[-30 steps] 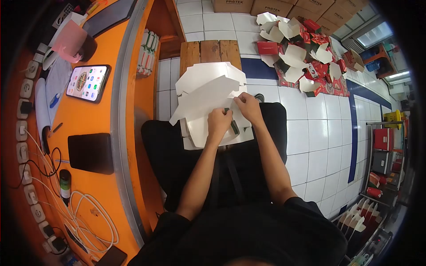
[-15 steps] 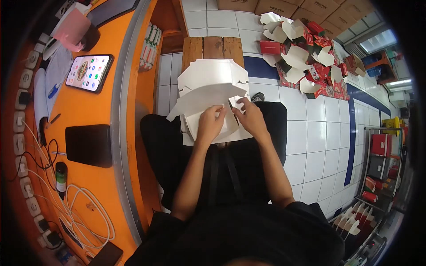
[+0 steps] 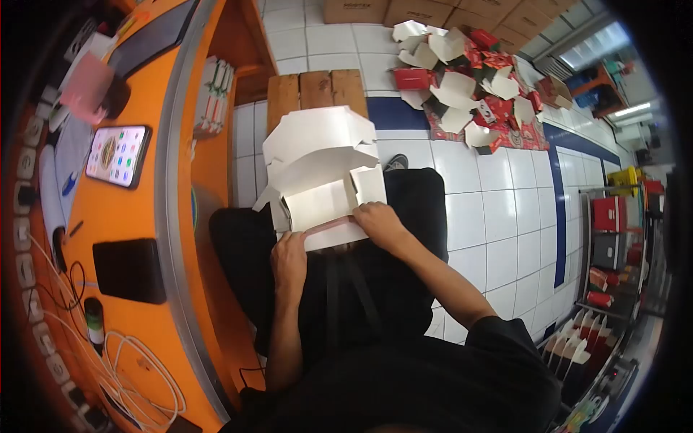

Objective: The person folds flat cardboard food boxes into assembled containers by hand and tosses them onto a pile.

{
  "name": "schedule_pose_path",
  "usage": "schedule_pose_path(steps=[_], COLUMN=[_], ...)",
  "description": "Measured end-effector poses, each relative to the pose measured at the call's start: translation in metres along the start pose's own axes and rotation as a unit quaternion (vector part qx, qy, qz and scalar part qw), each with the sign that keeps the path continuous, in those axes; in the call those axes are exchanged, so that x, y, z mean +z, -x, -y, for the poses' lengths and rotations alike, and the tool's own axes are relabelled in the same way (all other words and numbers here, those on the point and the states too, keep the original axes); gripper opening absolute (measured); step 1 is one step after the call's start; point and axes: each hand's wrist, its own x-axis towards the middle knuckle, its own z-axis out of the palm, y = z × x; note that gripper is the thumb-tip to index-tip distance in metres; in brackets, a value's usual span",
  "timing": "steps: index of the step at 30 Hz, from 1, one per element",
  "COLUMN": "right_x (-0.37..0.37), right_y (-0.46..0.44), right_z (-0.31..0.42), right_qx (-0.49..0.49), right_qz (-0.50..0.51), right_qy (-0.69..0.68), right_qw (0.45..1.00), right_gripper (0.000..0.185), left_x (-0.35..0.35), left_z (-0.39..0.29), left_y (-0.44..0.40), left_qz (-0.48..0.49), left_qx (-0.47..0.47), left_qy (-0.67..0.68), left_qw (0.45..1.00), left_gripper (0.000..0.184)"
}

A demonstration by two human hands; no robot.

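A partly folded white cardboard box [image 3: 321, 144] rests on a wooden bench [image 3: 315, 90] in front of my lap. Its big far flap stands up, and the inside faces me with side walls raised. At the near left corner, my left hand [image 3: 290, 252] is closed on the box's front edge. My right hand [image 3: 380, 224] pinches the same edge near the right corner, fingers curled over it. Between the two hands the front panel is partly folded, showing a pinkish-brown strip. My thumbs are partly hidden.
To the left runs an orange counter [image 3: 155, 249] holding a phone [image 3: 118, 156], a black case [image 3: 130, 270] and cables [image 3: 148, 375]. Red and white boxes [image 3: 462, 90] lie heaped on the floor at the far right. Brown cartons [image 3: 419, 12] stand behind; a shelf rack [image 3: 586, 238] is at right.
Both hands have moved from inside the box to its near edge, the left going down and leftward. The box's inside is now more exposed. The whole view has shifted slightly.
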Motion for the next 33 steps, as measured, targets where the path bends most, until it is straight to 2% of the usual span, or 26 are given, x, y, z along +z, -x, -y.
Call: schedule_pose_path(steps=[1, 3, 5, 6, 7, 8, 10, 11, 13, 15, 17, 18, 19, 20, 21, 23, 25, 26, 27, 29, 30, 31, 32, 33], right_x=[0.0, -0.005, -0.029, -0.054, -0.104, -0.091, -0.195, -0.221, -0.227, -0.188, -0.119, -0.072, -0.072, -0.026, -0.006, 0.014, 0.019, 0.018, 0.017, 0.013, 0.008, 0.002, -0.001, 0.001], right_y=[-0.001, -0.005, -0.014, -0.021, -0.026, -0.028, -0.055, -0.053, -0.05, -0.045, -0.029, -0.011, -0.009, 0.003, 0.005, 0.01, 0.007, 0.008, 0.007, 0.006, 0.006, 0.005, 0.003, 0.003], right_z=[0.0, 0.002, -0.014, -0.031, -0.038, -0.101, -0.151, -0.159, -0.19, -0.191, -0.157, -0.105, -0.056, -0.042, -0.02, 0.005, 0.019, 0.025, 0.029, 0.034, 0.035, 0.037, 0.037, 0.036], right_qx=[0.007, 0.022, 0.079, 0.103, 0.138, 0.107, 0.361, 0.295, 0.256, 0.181, 0.347, 0.359, 0.374, 0.369, 0.369, 0.385, 0.398, 0.383, 0.379, 0.312, 0.31, 0.351, 0.384, 0.384], right_qz=[-0.008, 0.03, 0.092, 0.119, 0.056, -0.089, -0.084, -0.232, -0.3, -0.345, -0.146, -0.157, -0.02, -0.013, -0.013, -0.015, -0.097, -0.15, -0.15, -0.229, -0.227, -0.197, -0.164, -0.164], right_qy=[0.005, -0.03, -0.068, -0.064, -0.012, 0.054, -0.009, 0.018, 0.128, 0.072, -0.047, 0.014, -0.067, -0.045, -0.002, -0.028, -0.054, -0.065, -0.067, -0.016, -0.017, -0.15, -0.28, -0.282], right_qw=[1.0, 0.999, 0.99, 0.985, 0.989, 0.989, 0.929, 0.927, 0.91, 0.918, 0.925, 0.92, 0.925, 0.928, 0.929, 0.923, 0.911, 0.909, 0.911, 0.922, 0.923, 0.903, 0.864, 0.863], right_gripper=[0.02, 0.024, 0.016, 0.016, 0.02, 0.021, 0.051, 0.075, 0.088, 0.086, 0.064, 0.066, 0.077, 0.081, 0.083, 0.083, 0.084, 0.074, 0.074, 0.062, 0.062, 0.057, 0.053, 0.053], left_x=[0.0, -0.005, -0.013, -0.013, -0.011, -0.01, -0.013, -0.015, -0.001, 0.008, 0.018, 0.019, 0.024, 0.027, 0.03, 0.033, 0.039, 0.042, 0.038, 0.031, 0.03, 0.031, 0.032, 0.032], left_z=[0.002, 0.003, -0.001, 0.0, 0.002, 0.005, 0.012, 0.017, 0.029, 0.039, 0.041, 0.038, 0.037, 0.036, 0.036, 0.031, 0.027, 0.024, 0.02, 0.014, 0.013, 0.013, 0.014, 0.015], left_y=[-0.001, -0.002, -0.007, -0.013, -0.015, -0.013, -0.019, -0.023, -0.027, -0.034, -0.035, -0.033, -0.03, -0.027, -0.021, -0.015, -0.013, -0.012, -0.015, -0.019, -0.02, -0.022, -0.025, -0.028], left_qz=[0.008, 0.036, -0.004, -0.009, -0.061, -0.109, -0.077, -0.049, -0.043, -0.045, 0.046, 0.045, 0.045, 0.026, 0.011, 0.01, -0.039, -0.067, -0.07, -0.055, -0.08, -0.081, -0.093, -0.104], left_qx=[-0.021, -0.005, -0.032, -0.028, -0.02, -0.017, -0.06, -0.089, -0.129, -0.16, -0.214, -0.212, -0.218, -0.198, -0.177, -0.17, -0.135, -0.125, -0.128, -0.081, -0.069, -0.071, -0.094, -0.114], left_qy=[0.004, -0.016, 0.046, 0.046, 0.086, 0.125, 0.096, 0.073, 0.025, -0.014, -0.082, -0.072, -0.069, -0.074, -0.082, -0.088, -0.11, -0.093, -0.094, -0.059, -0.015, -0.016, 0.086, 0.187], left_qw=[1.0, 0.999, 0.998, 0.999, 0.994, 0.986, 0.991, 0.992, 0.99, 0.986, 0.972, 0.973, 0.972, 0.977, 0.981, 0.982, 0.984, 0.986, 0.985, 0.993, 0.994, 0.994, 0.987, 0.97], left_gripper=[0.013, 0.017, 0.033, 0.033, 0.044, 0.056, 0.059, 0.063, 0.061, 0.061, 0.068, 0.07, 0.07, 0.07, 0.07, 0.072, 0.077, 0.072, 0.072, 0.064, 0.054, 0.054, 0.051, 0.049])
